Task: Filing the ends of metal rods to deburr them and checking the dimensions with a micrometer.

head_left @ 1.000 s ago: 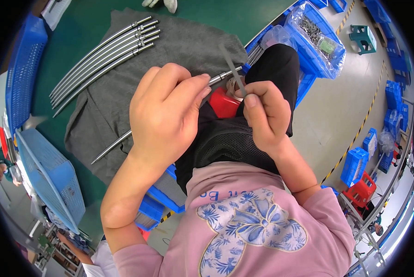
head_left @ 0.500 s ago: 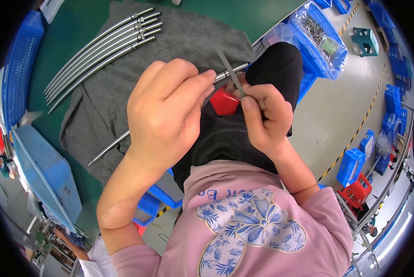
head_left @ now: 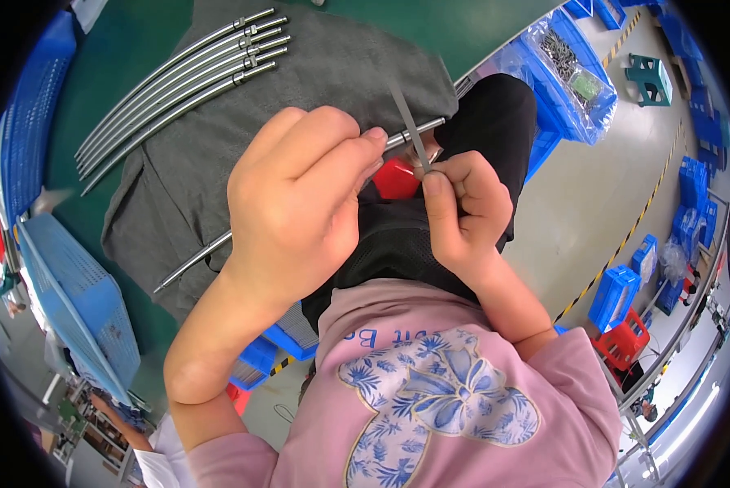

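Observation:
My left hand (head_left: 300, 195) is closed around a long thin metal rod (head_left: 194, 260), which runs from below the hand at the left up to its end near my right hand. My right hand (head_left: 463, 211) pinches a thin flat grey strip (head_left: 406, 114) that sticks up and touches the rod's end. A small red object (head_left: 396, 177) sits just under the two hands, over my dark-trousered lap. Several more metal rods (head_left: 178, 77) lie side by side on a grey cloth (head_left: 194, 171) spread over the green table.
A light blue crate (head_left: 80, 301) stands at the left edge of the table. A blue bin with a clear bag of small metal parts (head_left: 572, 69) sits at upper right. More blue bins (head_left: 625, 285) and a red one stand on the floor at right.
Both hands have stayed together over my lap, holding the rod and the strip. The grey strip now points more steeply upward.

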A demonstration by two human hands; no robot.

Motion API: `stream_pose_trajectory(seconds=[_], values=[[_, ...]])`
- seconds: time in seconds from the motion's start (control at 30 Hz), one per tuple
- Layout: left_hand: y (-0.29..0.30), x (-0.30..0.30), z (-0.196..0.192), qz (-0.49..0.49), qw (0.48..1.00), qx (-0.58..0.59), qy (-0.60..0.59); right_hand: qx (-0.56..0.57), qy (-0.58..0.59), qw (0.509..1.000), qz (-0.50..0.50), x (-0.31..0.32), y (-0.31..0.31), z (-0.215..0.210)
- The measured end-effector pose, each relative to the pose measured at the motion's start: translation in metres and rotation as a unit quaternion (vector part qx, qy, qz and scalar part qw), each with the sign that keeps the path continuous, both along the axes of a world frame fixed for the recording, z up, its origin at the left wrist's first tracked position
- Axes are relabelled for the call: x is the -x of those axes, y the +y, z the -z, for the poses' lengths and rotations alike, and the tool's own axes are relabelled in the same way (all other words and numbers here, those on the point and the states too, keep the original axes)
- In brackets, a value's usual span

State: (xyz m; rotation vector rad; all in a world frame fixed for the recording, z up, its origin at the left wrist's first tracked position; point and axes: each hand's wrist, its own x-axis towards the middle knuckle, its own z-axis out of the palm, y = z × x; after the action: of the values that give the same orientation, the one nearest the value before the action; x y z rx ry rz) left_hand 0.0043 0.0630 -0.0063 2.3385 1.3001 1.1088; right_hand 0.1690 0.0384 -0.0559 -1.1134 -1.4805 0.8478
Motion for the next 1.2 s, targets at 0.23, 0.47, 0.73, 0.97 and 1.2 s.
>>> stream_pose_trajectory(seconds=[0.23,0.47,0.73,0.97,1.2], values=[[0.005,0.000,0.000,0.000,1.000,-0.006,-0.001,-0.003,-0.009,1.000,-0.006,-0.003,0.002,0.002],[0.004,0.000,-0.002,-0.004,1.000,-0.006,0.000,0.030,0.001,1.000,-0.007,-0.002,-0.002,-0.007],[0.001,-0.002,-0.002,-0.004,1.000,0.009,-0.004,0.050,-0.017,0.999,-0.001,-0.001,-0.007,-0.012],[0.006,-0.002,0.000,-0.008,1.000,0.004,-0.004,0.057,0.000,0.998,-0.011,-0.002,-0.004,-0.008],[0.004,-0.004,0.000,-0.008,1.000,0.000,-0.001,0.065,-0.010,0.998,-0.014,-0.005,-0.005,-0.012]])
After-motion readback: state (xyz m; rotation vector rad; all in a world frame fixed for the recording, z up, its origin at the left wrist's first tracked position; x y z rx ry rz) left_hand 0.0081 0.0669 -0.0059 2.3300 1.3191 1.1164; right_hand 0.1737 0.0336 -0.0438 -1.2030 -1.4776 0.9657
